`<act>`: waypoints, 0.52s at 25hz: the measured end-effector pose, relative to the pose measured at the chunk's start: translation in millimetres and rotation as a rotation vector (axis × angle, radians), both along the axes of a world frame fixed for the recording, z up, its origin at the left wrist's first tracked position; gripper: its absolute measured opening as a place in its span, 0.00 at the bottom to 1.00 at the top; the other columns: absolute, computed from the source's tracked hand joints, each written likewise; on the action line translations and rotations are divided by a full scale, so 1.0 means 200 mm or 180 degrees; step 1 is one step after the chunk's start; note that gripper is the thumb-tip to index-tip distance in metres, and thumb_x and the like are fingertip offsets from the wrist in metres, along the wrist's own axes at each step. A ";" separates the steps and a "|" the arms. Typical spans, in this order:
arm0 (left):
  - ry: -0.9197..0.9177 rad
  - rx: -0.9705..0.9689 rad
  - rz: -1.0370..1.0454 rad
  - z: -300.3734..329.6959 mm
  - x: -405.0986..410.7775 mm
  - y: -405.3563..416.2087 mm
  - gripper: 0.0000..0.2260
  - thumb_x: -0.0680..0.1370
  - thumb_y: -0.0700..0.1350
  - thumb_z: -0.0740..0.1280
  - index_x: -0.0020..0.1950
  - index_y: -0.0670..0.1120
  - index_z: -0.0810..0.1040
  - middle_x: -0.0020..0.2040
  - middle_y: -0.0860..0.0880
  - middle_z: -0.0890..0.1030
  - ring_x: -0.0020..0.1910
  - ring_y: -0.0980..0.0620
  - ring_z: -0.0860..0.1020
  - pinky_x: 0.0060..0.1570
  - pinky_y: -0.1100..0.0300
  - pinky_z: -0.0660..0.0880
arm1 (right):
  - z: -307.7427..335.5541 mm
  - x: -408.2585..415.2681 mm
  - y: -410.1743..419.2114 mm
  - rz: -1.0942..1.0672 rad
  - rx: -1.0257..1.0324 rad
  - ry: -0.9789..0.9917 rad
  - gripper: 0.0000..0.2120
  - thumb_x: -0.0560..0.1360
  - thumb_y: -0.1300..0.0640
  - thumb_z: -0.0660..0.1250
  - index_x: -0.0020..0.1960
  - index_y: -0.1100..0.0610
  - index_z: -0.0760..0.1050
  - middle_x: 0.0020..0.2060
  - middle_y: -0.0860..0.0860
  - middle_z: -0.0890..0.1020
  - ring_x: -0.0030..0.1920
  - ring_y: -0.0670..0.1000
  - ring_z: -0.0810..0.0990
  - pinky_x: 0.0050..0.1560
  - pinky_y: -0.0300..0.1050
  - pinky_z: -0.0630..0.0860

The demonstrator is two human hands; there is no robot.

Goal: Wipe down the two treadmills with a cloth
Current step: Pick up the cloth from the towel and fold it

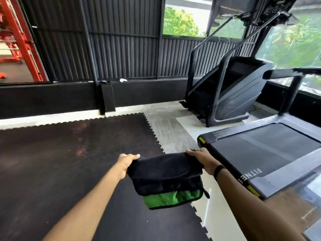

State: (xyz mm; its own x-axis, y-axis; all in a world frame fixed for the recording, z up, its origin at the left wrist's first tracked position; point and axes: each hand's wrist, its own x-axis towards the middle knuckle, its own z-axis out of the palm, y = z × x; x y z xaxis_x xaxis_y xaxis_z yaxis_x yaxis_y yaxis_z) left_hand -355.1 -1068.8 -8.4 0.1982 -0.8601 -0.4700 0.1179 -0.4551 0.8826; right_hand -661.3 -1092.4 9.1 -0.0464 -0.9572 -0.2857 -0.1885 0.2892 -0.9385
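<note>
A folded black cloth with a green lower part (166, 178) hangs between both my hands above the floor. My left hand (126, 163) pinches its upper left corner and my right hand (202, 160) grips its upper right corner; a dark band sits on that wrist. To the right lies a treadmill (271, 150) with a grey belt, black side rails and white lettering at its near end. Its rear corner is just beside my right hand. A black handrail (284, 73) rises over it at the far right. No second treadmill is visible.
A black stair-climber machine (231, 91) stands beyond the treadmill by the windows. Dark interlocking rubber mats (69, 153) cover the floor on the left, with pale flooring (170, 129) between mats and machines. A corrugated dark wall with a low ledge runs across the back; red racks (17, 40) show at the far left.
</note>
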 end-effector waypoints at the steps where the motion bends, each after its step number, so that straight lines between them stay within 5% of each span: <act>1: -0.0076 -0.0069 -0.0005 0.06 0.01 -0.02 0.06 0.75 0.41 0.73 0.46 0.40 0.78 0.41 0.42 0.79 0.38 0.46 0.76 0.36 0.58 0.69 | 0.03 0.00 -0.01 -0.0110 -0.0093 -0.0086 0.15 0.75 0.53 0.74 0.48 0.67 0.81 0.38 0.57 0.83 0.35 0.52 0.83 0.40 0.45 0.80; 7: -0.0411 -0.0716 0.0215 0.31 0.00 -0.13 0.05 0.76 0.39 0.72 0.47 0.41 0.77 0.44 0.43 0.76 0.40 0.46 0.74 0.39 0.56 0.70 | 0.20 -0.06 0.03 -0.0583 -0.0808 -0.0524 0.13 0.76 0.53 0.72 0.46 0.65 0.83 0.38 0.58 0.81 0.39 0.56 0.79 0.44 0.53 0.77; 13: 0.0212 -0.1128 0.0275 0.55 -0.06 -0.19 0.05 0.73 0.36 0.72 0.46 0.43 0.81 0.45 0.45 0.82 0.43 0.47 0.80 0.41 0.55 0.76 | 0.48 -0.11 0.11 -0.0784 -0.1373 -0.0819 0.03 0.77 0.64 0.69 0.46 0.61 0.81 0.31 0.48 0.82 0.31 0.45 0.79 0.31 0.38 0.75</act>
